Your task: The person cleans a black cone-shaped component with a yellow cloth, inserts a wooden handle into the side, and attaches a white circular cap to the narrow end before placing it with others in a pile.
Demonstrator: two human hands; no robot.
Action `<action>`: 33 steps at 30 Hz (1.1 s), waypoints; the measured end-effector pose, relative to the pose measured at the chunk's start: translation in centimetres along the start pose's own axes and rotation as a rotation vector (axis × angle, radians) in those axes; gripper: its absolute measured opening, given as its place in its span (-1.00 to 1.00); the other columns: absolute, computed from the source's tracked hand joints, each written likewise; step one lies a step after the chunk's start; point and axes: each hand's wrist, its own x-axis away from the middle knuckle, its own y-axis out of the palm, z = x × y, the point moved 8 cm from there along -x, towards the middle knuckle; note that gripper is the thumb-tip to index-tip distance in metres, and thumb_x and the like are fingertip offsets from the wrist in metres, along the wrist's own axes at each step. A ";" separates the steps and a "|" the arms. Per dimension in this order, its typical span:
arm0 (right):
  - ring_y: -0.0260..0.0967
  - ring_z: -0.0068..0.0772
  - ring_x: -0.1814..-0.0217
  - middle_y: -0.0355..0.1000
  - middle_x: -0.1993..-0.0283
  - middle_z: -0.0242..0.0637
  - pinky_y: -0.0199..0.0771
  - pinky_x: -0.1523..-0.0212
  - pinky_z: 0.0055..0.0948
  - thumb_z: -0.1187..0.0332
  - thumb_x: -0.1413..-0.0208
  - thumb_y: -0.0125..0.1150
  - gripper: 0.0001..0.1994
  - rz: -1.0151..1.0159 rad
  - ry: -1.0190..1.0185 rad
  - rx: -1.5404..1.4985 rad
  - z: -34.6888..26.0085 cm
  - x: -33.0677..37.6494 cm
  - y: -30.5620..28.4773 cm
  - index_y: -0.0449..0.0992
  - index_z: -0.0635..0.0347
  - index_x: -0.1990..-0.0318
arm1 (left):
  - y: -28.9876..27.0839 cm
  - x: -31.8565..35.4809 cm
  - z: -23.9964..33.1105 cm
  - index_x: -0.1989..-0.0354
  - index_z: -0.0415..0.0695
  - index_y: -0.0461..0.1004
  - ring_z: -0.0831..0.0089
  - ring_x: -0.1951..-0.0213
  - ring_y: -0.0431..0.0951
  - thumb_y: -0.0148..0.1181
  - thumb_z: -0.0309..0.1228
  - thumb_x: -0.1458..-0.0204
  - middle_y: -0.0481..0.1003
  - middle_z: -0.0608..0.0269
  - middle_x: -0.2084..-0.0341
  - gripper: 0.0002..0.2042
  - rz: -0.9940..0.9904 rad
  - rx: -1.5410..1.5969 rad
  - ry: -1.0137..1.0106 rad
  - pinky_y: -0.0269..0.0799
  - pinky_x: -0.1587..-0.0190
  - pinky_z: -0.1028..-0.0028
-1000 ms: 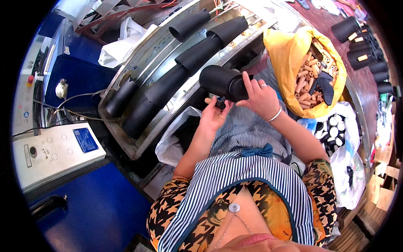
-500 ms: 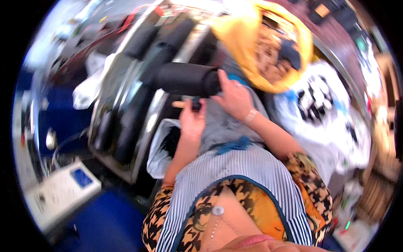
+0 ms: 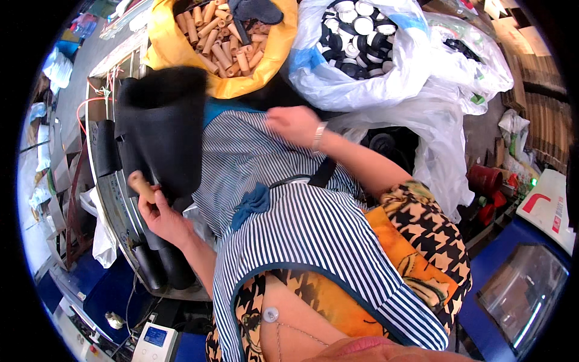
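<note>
My left hand (image 3: pixel 166 220) is closed round a short tan wooden-looking handle (image 3: pixel 142 187), with one end sticking out above the fingers. Just beyond it is a large black cylinder (image 3: pixel 163 136), blurred at its far end, by the left side of my lap. My right hand (image 3: pixel 294 125) is off the cylinder, over the striped apron (image 3: pixel 235 148) near the bags. Motion smears its fingers, and I see nothing clearly in them.
A yellow bag (image 3: pixel 283 42) holds many tan handles and a dark glove. To its right, a white plastic bag (image 3: pixel 416 66) contains black and white round caps. More black cylinders (image 3: pixel 151 265) lie in a metal-edged tray at left. Stacked cardboard (image 3: pixel 543 78) stands far right.
The view has swung toward the right. My right hand has let go of the black cylinder and drawn away. My left hand still holds the handle; the dark piece beside it no longer shows.
</note>
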 end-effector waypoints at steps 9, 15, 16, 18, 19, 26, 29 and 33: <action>0.08 -0.12 -0.45 0.15 -0.42 -0.18 0.18 -0.34 -0.14 0.28 -0.22 -0.06 -0.55 -0.167 0.723 0.958 38.5 18.6 -4.0 0.35 0.07 -0.26 | 3.9 2.5 0.9 0.08 -0.23 0.48 0.41 0.12 0.49 0.24 -0.63 0.00 0.51 0.24 0.19 -0.72 -0.377 -0.575 0.156 0.36 0.01 0.48; 0.10 -0.04 -0.42 0.19 -0.39 -0.15 0.10 -0.38 -0.14 0.11 -0.27 -0.04 -0.52 0.161 0.758 0.867 42.1 17.3 -6.2 0.32 0.10 -0.27 | 2.9 1.9 0.0 0.00 -0.25 0.45 0.42 0.06 0.46 0.21 -0.63 -0.05 0.49 0.22 0.13 -0.69 -0.439 -0.529 0.122 0.32 -0.06 0.49; 0.10 -0.04 -0.42 0.20 -0.38 -0.15 0.10 -0.37 -0.14 0.10 -0.27 -0.03 -0.52 0.076 0.786 0.838 43.4 16.6 -5.8 0.32 0.10 -0.27 | 2.7 2.0 0.0 -0.01 -0.25 0.44 0.42 0.05 0.46 0.21 -0.63 -0.05 0.48 0.22 0.12 -0.68 -0.441 -0.527 0.117 0.32 -0.07 0.48; 0.11 -0.04 -0.41 0.21 -0.37 -0.15 0.11 -0.37 -0.15 0.09 -0.27 -0.02 -0.51 -0.074 0.831 0.804 45.3 15.6 -5.7 0.32 0.10 -0.27 | 2.9 1.9 0.6 -0.03 -0.24 0.44 0.43 0.04 0.46 0.21 -0.64 -0.04 0.48 0.21 0.10 -0.66 -0.432 -0.514 0.117 0.31 -0.09 0.48; 0.12 -0.04 -0.41 0.22 -0.37 -0.14 0.11 -0.37 -0.15 0.08 -0.27 -0.02 -0.51 -0.135 0.844 0.787 45.6 15.9 -5.0 0.32 0.10 -0.27 | 3.1 1.7 0.7 -0.04 -0.24 0.43 0.43 0.03 0.46 0.21 -0.64 -0.04 0.48 0.21 0.09 -0.65 -0.426 -0.510 0.120 0.32 -0.09 0.48; 0.16 -0.02 -0.38 0.26 -0.34 -0.13 0.12 -0.36 -0.17 0.03 -0.25 0.01 -0.47 -0.765 0.837 0.735 42.5 16.6 -2.6 0.32 0.12 -0.27 | 2.8 2.0 1.1 0.01 -0.27 0.48 0.38 -0.04 0.46 0.22 -0.68 0.03 0.46 0.16 0.00 -0.65 -0.322 -0.699 0.263 0.30 -0.15 0.44; 0.17 -0.02 -0.37 0.27 -0.33 -0.12 0.13 -0.36 -0.17 0.01 -0.25 0.03 -0.46 -1.088 0.793 0.645 38.3 17.1 -0.3 0.32 0.13 -0.27 | 1.3 1.5 -0.9 0.04 -0.28 0.50 0.37 -0.07 0.45 0.23 -0.71 0.08 0.47 0.14 -0.02 -0.64 -0.333 -0.341 0.133 0.30 -0.17 0.41; 0.31 -0.10 -0.26 0.39 -0.21 -0.09 0.24 -0.28 -0.25 0.00 -0.18 0.16 -0.40 -0.865 0.335 0.169 28.7 12.2 1.5 0.33 0.18 -0.26 | 0.7 1.4 -1.5 0.05 -0.28 0.51 0.43 0.05 0.51 0.21 -0.70 0.09 0.54 0.22 0.14 -0.64 -0.174 -0.162 0.015 0.35 -0.09 0.48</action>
